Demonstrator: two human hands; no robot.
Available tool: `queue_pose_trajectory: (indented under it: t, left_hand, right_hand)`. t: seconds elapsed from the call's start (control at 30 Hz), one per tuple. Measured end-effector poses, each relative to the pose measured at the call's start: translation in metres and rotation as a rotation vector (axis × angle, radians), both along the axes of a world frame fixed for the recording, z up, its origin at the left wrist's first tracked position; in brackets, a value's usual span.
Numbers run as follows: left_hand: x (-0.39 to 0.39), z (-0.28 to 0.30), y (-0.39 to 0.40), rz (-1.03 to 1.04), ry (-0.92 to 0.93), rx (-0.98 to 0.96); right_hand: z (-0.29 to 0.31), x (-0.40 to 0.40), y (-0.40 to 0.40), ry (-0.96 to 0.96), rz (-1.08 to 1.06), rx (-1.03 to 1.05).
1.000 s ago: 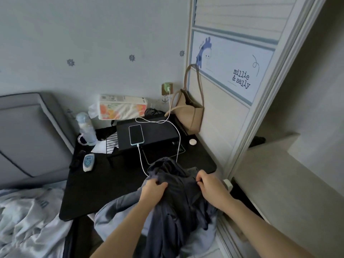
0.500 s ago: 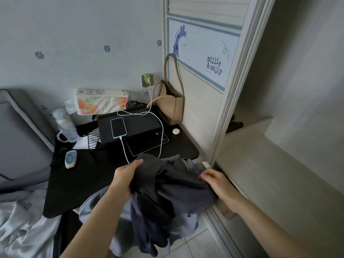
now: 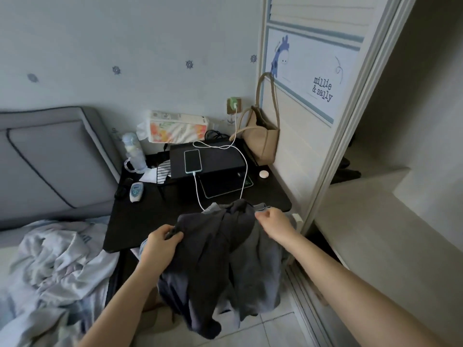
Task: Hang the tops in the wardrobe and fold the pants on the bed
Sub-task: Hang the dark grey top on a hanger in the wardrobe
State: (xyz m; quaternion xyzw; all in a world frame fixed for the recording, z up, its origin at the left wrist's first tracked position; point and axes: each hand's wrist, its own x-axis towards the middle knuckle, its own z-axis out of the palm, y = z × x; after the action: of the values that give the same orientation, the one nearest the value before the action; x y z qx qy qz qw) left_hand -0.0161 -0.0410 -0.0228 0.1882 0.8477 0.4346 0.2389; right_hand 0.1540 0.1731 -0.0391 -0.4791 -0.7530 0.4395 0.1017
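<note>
A dark grey garment hangs bunched between my hands, in front of the black bedside table. My left hand grips its left edge. My right hand pinches fabric at its upper right, where a lighter blue-grey garment shows underneath. The cloth droops down toward the tiled floor. The open wardrobe stands to the right, with a pale shelf inside. The bed lies at the lower left with a rumpled light blanket.
On the table: a phone charging on a black box, tissue pack, bottle, small white device. A beige bag hangs by the wardrobe's sliding door. A grey headboard is at left.
The view swung right, then back left. My hands moved apart, spreading the dark garment; my left hand shifted down and left along its edge.
</note>
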Motion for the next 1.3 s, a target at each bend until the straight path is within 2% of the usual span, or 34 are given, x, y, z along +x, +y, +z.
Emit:
queue_pose_trajectory:
  t: [0.13, 0.23, 0.33, 0.43, 0.57, 0.6, 0.63, 0.67, 0.73, 0.8, 0.97, 1.13, 1.2, 1.27, 1.3]
  left_hand:
    - [-0.004, 0.002, -0.029, 0.069, 0.018, 0.018]
    - [-0.006, -0.001, -0.046, 0.110, 0.070, 0.045]
    - [-0.008, -0.004, -0.060, 0.161, 0.138, 0.056]
    - [-0.013, -0.006, -0.076, 0.230, 0.190, 0.037]
    - [-0.015, 0.005, -0.085, 0.276, 0.429, -0.094]
    - [-0.015, 0.013, -0.081, 0.285, 0.454, -0.084]
    - [-0.016, 0.020, -0.078, 0.296, 0.462, -0.083]
    - [-0.017, 0.028, -0.071, 0.291, 0.468, -0.075]
    - [-0.018, 0.043, -0.057, 0.253, 0.474, -0.040]
    - [-0.017, 0.059, -0.039, 0.197, 0.502, 0.017]
    - [-0.003, 0.103, 0.019, -0.052, 0.561, 0.111]
    - [0.041, 0.156, 0.084, -0.409, 0.545, 0.194]
    - [0.069, 0.189, 0.099, -0.618, 0.442, 0.319]
    - [0.100, 0.223, 0.105, -0.819, 0.155, 0.491]
    - [0.112, 0.237, 0.108, -0.879, 0.068, 0.525]
  right_hand:
    - [-0.001, -0.041, -0.023, -0.193, 0.120, 0.120]
    - [-0.007, -0.058, -0.042, -0.333, 0.034, 0.201]
    - [-0.009, -0.067, -0.047, -0.363, 0.060, 0.285]
    - [-0.001, -0.068, -0.043, -0.170, 0.012, 0.121]
    - [0.032, -0.058, -0.027, 0.273, -0.208, -0.409]
    - [0.044, -0.052, -0.022, 0.347, -0.210, -0.448]
    - [0.055, -0.047, -0.019, 0.398, -0.179, -0.416]
    - [0.068, -0.040, -0.014, 0.428, -0.143, -0.300]
    - [0.097, -0.023, -0.005, 0.422, -0.089, 0.030]
    - [0.129, -0.004, 0.000, 0.462, -0.050, 0.260]
    - [0.205, 0.044, 0.006, 0.583, 0.020, 0.523]
    - [0.271, 0.079, -0.006, 0.565, 0.000, 0.709]
    - [0.295, 0.090, -0.014, 0.590, -0.019, 0.788]
    - [0.318, 0.100, -0.021, 0.617, -0.023, 0.864]
    - [0.329, 0.103, -0.024, 0.617, -0.027, 0.899]
